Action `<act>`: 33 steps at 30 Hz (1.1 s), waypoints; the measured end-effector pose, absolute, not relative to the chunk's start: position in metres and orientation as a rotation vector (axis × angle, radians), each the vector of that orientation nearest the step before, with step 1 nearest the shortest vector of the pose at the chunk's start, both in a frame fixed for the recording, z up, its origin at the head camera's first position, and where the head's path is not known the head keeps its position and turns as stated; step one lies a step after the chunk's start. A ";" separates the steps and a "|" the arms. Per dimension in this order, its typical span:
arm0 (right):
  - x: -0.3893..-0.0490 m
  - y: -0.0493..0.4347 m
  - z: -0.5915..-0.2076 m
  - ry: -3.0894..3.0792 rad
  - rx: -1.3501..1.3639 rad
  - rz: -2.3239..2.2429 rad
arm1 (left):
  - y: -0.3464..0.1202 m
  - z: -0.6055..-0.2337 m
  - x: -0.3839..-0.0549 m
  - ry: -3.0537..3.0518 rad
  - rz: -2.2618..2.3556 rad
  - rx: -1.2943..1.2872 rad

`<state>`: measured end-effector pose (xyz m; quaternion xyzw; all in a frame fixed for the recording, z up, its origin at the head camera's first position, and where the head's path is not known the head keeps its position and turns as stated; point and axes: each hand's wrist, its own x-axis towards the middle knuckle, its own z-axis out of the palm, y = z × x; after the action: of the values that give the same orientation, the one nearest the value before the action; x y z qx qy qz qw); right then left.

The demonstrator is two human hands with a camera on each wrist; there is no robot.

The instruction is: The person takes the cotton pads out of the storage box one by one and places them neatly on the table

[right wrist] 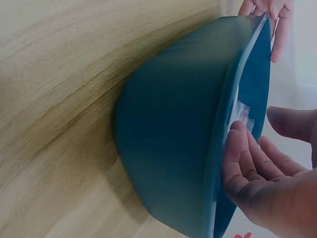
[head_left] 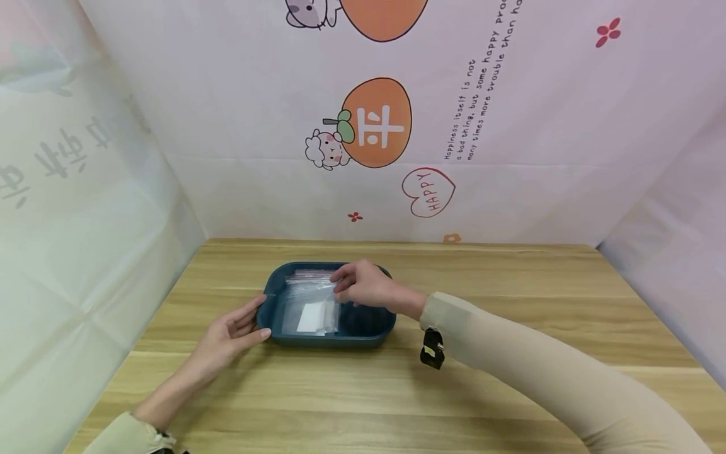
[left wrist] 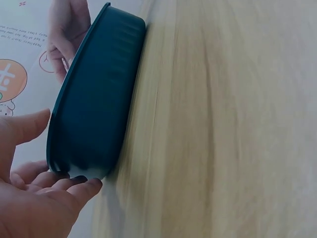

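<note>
A dark teal tray [head_left: 326, 341] with rounded corners stands on the table. Clear plastic zip bags [head_left: 306, 296] lie in its left part, their zip edges toward the back, with a white patch [head_left: 309, 317] near the front. At the tray's left end is my left hand [head_left: 229, 334], thumb spread from the fingers, fingertips right at the tray's wall and rim. Over the bags' right edge reaches my right hand [head_left: 363, 284], its fingers loosely bent inside the rim. In the right wrist view its thumb [right wrist: 290, 121] stands apart from the fingers, beside a bag's edge [right wrist: 243, 110].
The tray rests on a wood-grain table [head_left: 454, 403], toward the back. Behind it hangs a white printed cloth [head_left: 255, 157] with orange fruit drawings and lettering. Further cloth walls [head_left: 85, 252] stand at the sides. The right sleeve [head_left: 527, 353] crosses the table's right half.
</note>
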<state>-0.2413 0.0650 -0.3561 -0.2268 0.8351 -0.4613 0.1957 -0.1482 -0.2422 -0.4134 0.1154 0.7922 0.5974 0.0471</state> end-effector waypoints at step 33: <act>-0.249 0.035 -0.376 2.089 -0.499 -1.454 | -0.238 -0.414 -0.144 2.282 1.886 0.128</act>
<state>-0.2492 0.0346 -0.3757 -0.1852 0.7753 -0.5397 0.2707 -0.1439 -0.2377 -0.4141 0.0430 0.7670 0.6339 0.0892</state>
